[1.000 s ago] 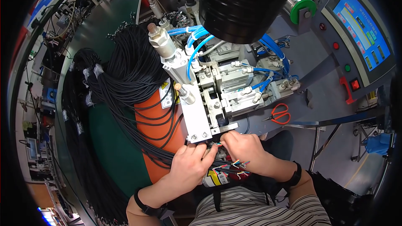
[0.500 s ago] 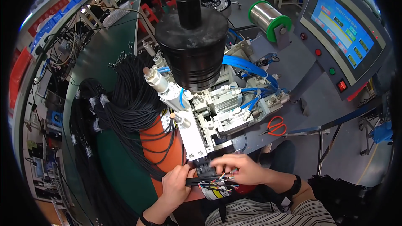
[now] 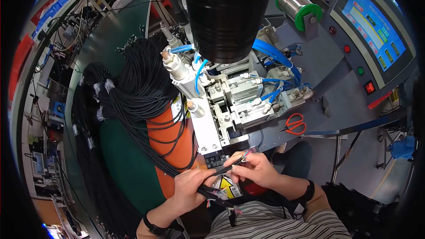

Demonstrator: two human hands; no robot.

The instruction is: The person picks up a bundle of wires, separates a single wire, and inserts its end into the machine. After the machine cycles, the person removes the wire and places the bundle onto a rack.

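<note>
My left hand [image 3: 190, 186] is closed round a bunch of black cables [image 3: 207, 190], whose stripped coloured ends hang below it by my lap. Between my hands one black cable [image 3: 226, 168] stretches up to the right. The fingers of my right hand [image 3: 260, 171] pinch this cable near its end, where thin coloured wires [image 3: 245, 155] stick out. Both hands are just in front of the metal machine [image 3: 206, 135] with its cylinders and blue air tubes. A label with a yellow arrow [image 3: 226, 190] shows below the hands.
A big pile of black cables [image 3: 141, 84] lies left on the green and orange table surface [image 3: 119, 163]. Overhead hangs a black extraction hood [image 3: 230, 22]. To the right are red-handled scissors [image 3: 295, 124], a wire spool [image 3: 294, 4] and a control screen [image 3: 372, 28].
My right hand, blurred and loose near the wire ends before, now pinches a single cable raised above the bunch. The bunch's ends have dropped lower, and the view has shifted slightly.
</note>
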